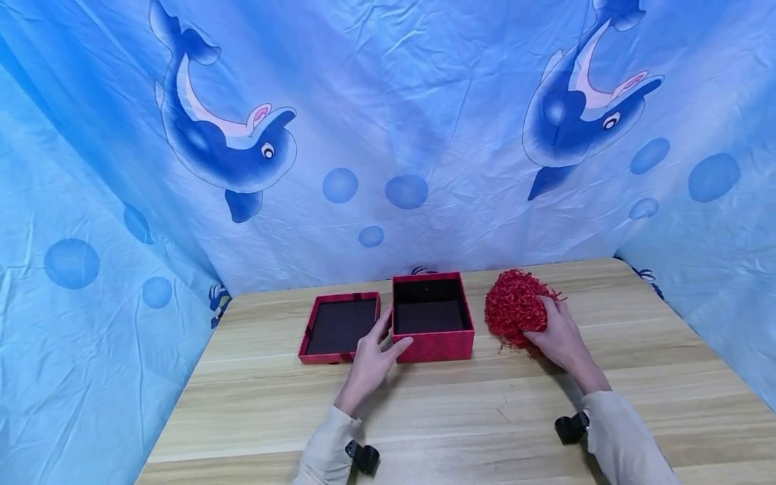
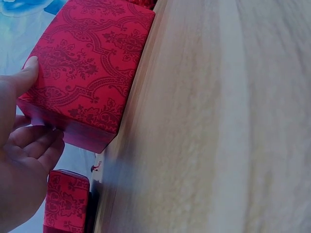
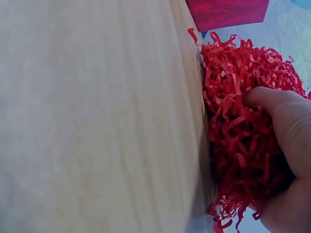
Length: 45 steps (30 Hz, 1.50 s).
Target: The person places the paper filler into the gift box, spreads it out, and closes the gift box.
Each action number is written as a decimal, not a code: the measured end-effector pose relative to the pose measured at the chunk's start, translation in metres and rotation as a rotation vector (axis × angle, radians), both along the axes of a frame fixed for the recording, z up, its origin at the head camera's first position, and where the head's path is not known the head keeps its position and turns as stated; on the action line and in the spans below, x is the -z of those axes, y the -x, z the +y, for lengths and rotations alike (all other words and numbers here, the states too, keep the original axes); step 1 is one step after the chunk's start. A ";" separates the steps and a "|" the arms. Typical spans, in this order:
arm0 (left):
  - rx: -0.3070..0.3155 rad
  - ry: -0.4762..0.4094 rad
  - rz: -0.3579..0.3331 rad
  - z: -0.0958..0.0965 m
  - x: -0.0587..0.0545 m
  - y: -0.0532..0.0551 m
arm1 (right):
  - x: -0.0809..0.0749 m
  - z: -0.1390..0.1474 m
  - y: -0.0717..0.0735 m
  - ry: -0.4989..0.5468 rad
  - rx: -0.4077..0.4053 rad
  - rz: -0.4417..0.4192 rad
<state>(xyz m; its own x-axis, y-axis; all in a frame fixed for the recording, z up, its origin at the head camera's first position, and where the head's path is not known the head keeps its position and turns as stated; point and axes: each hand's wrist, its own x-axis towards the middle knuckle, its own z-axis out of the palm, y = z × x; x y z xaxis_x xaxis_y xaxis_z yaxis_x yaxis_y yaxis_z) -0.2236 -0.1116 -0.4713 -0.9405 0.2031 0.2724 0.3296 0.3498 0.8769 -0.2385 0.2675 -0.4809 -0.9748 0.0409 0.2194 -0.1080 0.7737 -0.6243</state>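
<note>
A red patterned box [image 1: 433, 347] with a black inside stands uncovered near the back of the table. My left hand [image 1: 372, 364] holds its near left corner, the thumb on the front face and the fingers along the left side. In the left wrist view the thumb and curled fingers of this left hand [image 2: 24, 145] meet the box [image 2: 92, 63] around that corner. Right of the box sits a heap of red shredded paper [image 1: 512, 306]. My right hand [image 1: 558, 333] grips its right side; in the right wrist view the thumb sinks into the shredded paper [image 3: 238, 131].
A shallow red box lid [image 1: 312, 359] lies left of the box, its dark inside facing up. The wooden table [image 1: 461, 417] extends toward me. Behind it hangs a blue curtain [image 1: 364, 101] with dolphins. Small shreds lie on the tabletop.
</note>
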 end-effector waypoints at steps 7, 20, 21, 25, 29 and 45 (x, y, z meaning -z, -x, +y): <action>0.002 -0.007 -0.002 0.000 0.000 0.000 | -0.004 0.001 -0.005 0.059 0.031 0.047; -0.001 -0.015 0.008 0.000 0.001 0.001 | -0.027 0.001 -0.013 0.114 0.023 0.081; 0.000 -0.015 0.010 0.000 0.001 0.001 | -0.029 0.000 -0.014 0.117 0.021 0.092; 0.005 -0.020 0.007 0.000 0.002 0.002 | -0.037 -0.001 -0.017 0.126 0.002 0.145; 0.005 -0.023 0.006 0.000 0.002 0.003 | -0.044 -0.005 -0.017 0.122 -0.019 0.186; 0.013 -0.031 0.003 0.000 0.001 0.002 | -0.080 -0.033 -0.019 0.151 -0.114 0.267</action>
<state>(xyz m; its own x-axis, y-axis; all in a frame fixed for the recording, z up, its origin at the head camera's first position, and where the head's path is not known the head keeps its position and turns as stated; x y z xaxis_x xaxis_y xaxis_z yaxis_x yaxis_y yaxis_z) -0.2254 -0.1120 -0.4720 -0.9369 0.2070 0.2818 0.3368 0.3185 0.8861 -0.2193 0.2347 -0.4010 -0.8837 -0.0135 0.4679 -0.3642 0.6479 -0.6691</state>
